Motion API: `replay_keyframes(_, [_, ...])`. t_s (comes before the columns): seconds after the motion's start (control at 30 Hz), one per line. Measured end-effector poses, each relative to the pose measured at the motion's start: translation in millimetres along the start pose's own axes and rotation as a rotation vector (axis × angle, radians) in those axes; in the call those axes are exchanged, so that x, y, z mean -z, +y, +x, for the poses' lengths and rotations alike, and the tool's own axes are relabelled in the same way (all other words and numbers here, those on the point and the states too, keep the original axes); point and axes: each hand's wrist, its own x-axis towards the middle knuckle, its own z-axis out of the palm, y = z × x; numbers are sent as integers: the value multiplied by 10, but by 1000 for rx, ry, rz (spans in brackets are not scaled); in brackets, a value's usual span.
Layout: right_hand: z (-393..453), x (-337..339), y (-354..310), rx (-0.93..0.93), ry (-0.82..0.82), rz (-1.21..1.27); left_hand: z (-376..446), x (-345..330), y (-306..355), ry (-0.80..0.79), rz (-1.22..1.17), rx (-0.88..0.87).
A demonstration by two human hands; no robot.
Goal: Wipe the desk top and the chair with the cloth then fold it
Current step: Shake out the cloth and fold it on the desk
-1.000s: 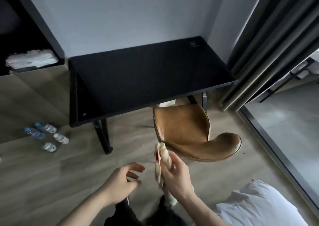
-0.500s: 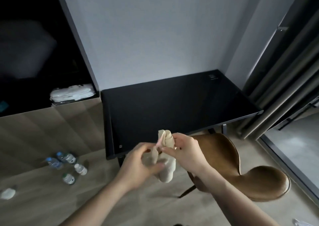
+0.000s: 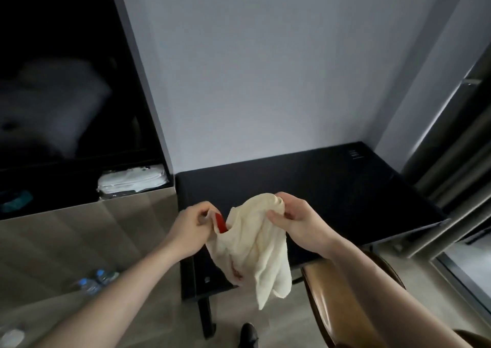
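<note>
Above the near edge of the black desk top (image 3: 332,188), a cream cloth (image 3: 255,244) hangs between both hands. At nine o'clock of it the left hand (image 3: 190,226) pinches one edge with curled fingers; at two o'clock the right hand (image 3: 297,218) grips a bunched corner. At four o'clock the brown chair (image 3: 345,302) stands beside the desk. Water bottles (image 3: 97,281) lie on the floor at eight o'clock.
</note>
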Motion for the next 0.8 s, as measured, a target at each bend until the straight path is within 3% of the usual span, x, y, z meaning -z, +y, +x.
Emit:
replay_keyframes(0.27, [1194, 567, 319, 27, 164, -129, 1035, 494, -23, 228, 102, -1])
replay_keyframes(0.4, [1634, 786, 493, 115, 151, -283, 1402, 593, 107, 264, 147, -70])
replay_keyframes(0.47, [1734, 850, 596, 151, 116, -367, 1483, 611, 121, 205, 198, -87])
replay_keyframes(0.6, [1719, 794, 1043, 113, -68, -569, 1447, 384, -231, -92, 412, -4])
replay_keyframes(0.7, [1552, 577, 1508, -28, -237, -737, 1282, -2, -809, -311, 554, 100])
replay_keyframes(0.8, [1329, 344, 1925, -212, -259, -790, 1106, -374, -1241, -409, 622, 189])
